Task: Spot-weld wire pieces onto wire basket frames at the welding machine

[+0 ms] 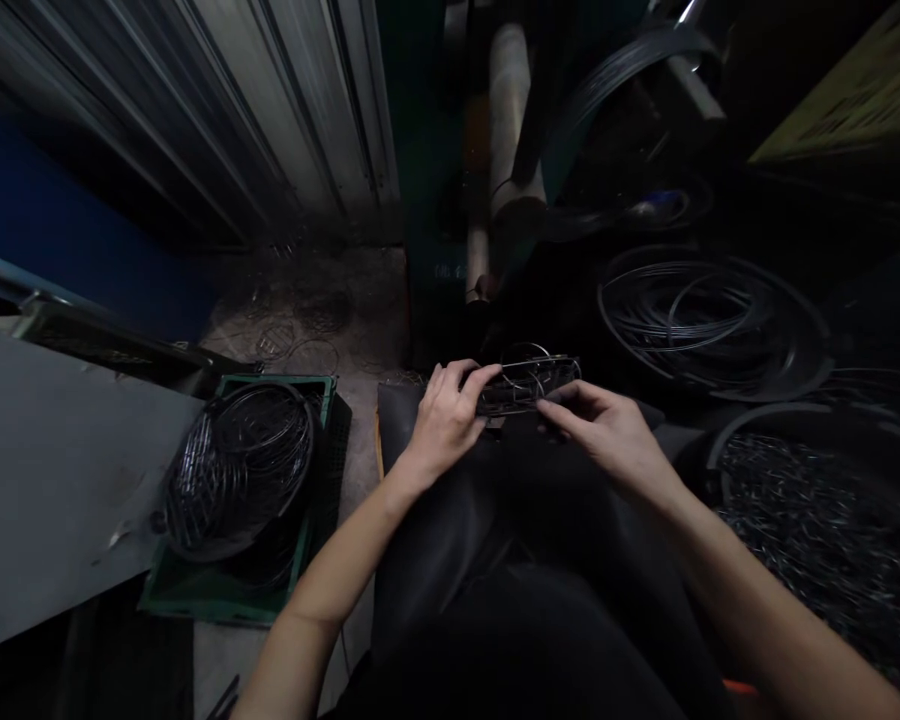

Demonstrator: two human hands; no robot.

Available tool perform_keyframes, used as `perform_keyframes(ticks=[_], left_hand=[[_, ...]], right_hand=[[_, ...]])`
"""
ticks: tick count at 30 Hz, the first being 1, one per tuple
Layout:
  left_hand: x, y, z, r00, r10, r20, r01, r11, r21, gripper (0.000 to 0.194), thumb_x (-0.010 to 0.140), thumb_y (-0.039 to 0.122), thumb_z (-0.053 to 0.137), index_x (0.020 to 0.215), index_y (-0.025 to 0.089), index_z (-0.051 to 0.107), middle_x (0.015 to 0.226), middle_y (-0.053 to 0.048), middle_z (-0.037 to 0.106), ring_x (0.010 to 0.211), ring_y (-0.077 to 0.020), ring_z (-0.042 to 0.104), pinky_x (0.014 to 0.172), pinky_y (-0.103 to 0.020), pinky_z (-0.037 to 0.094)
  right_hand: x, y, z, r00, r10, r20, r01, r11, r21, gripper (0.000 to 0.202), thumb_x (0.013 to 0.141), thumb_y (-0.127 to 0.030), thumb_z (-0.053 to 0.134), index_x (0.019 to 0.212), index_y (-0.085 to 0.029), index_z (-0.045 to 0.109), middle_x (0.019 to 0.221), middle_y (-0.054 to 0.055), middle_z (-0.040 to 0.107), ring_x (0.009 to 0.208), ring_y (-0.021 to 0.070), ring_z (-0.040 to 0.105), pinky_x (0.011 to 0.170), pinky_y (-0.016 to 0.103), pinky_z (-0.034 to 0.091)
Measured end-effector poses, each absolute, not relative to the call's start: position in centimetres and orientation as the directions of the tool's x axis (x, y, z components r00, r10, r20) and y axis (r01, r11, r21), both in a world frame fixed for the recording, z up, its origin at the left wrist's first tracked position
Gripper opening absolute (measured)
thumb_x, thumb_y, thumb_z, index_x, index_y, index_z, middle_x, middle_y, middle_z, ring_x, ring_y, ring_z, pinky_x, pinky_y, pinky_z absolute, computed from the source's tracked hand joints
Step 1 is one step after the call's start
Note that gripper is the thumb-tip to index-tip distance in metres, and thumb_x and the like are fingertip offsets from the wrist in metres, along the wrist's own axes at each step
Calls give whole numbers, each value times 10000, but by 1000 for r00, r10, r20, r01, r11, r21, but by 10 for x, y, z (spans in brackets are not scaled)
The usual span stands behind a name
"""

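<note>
Over the dark-covered lap, a small wire frame (521, 386) with thin rods and a round loop lies between the hands. My left hand (452, 412) is closed on the frame's left end, its fingers bent over the top rod. At the right part of the frame, my right hand (604, 425) pinches a thin wire between thumb and forefinger. The exact shape of that wire is too small and dark to tell.
A green crate (296, 580) at the left holds a round tub of coiled wire (247, 460). To the right stand a tub of wire coils (682, 310) and a tub of small metal pieces (810, 510). Machine parts with a pale cylinder (511, 110) rise ahead.
</note>
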State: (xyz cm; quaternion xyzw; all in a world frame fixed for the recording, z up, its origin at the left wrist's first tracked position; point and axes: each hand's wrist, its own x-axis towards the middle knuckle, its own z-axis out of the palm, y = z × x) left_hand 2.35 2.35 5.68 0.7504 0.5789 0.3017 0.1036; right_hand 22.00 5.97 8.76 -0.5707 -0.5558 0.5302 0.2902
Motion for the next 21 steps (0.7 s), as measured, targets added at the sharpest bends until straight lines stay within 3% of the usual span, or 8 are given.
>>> perform_keyframes(ticks=[5, 13, 21], left_hand=[[22, 33, 58, 186, 916, 354, 855, -328, 402, 598, 744, 47, 553, 1300, 204, 399, 1224, -95, 498, 1172, -236, 508, 1098, -501, 356], [16, 40, 57, 165, 924, 345, 851, -310, 423, 577, 739, 66, 570, 1281, 205, 429, 1227, -98, 505, 1162, -238, 515, 1046, -452, 421], [13, 45, 55, 147, 925, 349, 848, -299, 437, 595, 738, 61, 567, 1293, 217, 417, 1230, -89, 493, 1166, -240, 508, 1053, -457, 418]], right_hand=[[206, 64, 87, -169, 944, -282, 244, -238, -940, 427, 595, -535, 772, 730, -155, 633, 615, 19, 640, 535, 122, 582, 523, 233, 465], [194, 70, 76, -158, 950, -270, 200, -237, -951, 392, 632, -515, 746, 759, -165, 625, 673, 40, 676, 608, 161, 639, 580, 264, 509], [178, 71, 63, -68, 993, 94, 500, 115, -858, 329, 795, -492, 593, 839, -176, 674, 772, 38, 700, 652, 154, 620, 618, 260, 481]])
